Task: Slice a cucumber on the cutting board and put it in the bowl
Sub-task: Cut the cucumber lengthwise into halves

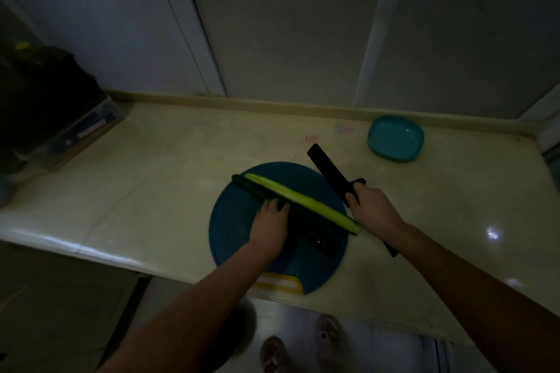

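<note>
A long cucumber lies split lengthwise on the round dark-blue cutting board (233, 230). One half (303, 203) shows its pale cut face; the other half (306, 227) lies skin up beside it. My left hand (271, 221) rests on the dark half with fingers laid over its middle. My right hand (374, 206) grips the handle of a black knife (330, 172), whose broad blade points away above the board's far right edge. The teal bowl (395, 138) sits at the counter's far right and looks empty.
The pale counter (169, 179) runs left to right, with its front edge near me. Dark boxes and bags (51, 100) fill its far left corner. A white wall stands behind. My feet show on the floor below.
</note>
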Demonstrator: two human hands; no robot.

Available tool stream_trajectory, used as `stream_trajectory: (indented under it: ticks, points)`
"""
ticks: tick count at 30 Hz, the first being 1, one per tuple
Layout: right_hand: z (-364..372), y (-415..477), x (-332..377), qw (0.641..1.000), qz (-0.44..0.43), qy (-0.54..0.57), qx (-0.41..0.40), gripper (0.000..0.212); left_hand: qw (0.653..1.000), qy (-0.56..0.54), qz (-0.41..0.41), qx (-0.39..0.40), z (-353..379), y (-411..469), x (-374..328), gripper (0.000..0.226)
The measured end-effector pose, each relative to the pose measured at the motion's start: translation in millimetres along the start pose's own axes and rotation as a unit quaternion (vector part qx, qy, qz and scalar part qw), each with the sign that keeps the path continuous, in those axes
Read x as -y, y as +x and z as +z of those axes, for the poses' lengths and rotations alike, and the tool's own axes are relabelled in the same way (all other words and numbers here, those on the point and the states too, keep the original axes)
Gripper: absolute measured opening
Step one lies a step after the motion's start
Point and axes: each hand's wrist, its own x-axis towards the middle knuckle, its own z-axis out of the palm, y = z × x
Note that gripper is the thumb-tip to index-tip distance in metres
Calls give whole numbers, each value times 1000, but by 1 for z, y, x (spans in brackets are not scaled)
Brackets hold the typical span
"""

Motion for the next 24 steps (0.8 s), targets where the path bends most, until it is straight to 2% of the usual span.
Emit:
stream_trajectory:
  ticks: [2, 7, 10, 15, 18, 21, 24]
  points:
    - [-1, 0, -1, 1000, 1, -1, -1, 28, 999, 24, 42, -12, 5, 4, 5, 63]
    - [-2, -3, -4, 1000, -1, -4, -4, 27, 972, 24, 203, -113, 8, 14, 29, 55]
    - [0, -3, -5, 1000, -2, -8, 3, 29, 965, 13, 248, -88, 0, 19, 38, 44]
    - [1, -1, -3, 1000, 1, -8, 11, 29, 954, 114, 276, 9, -8, 16, 42, 44]
    - [-1, 1, -4, 1000, 4, -3, 6, 28, 958, 93, 267, 45, -19, 10, 35, 45]
    - [-3, 2, -8, 1000, 4, 2, 4, 26, 967, 27, 252, -5, -30, 22, 19, 44]
    - [-4, 1, -13, 1000, 5, 7, -3, 24, 968, 52, 243, -27, -32, 48, -3, 57]
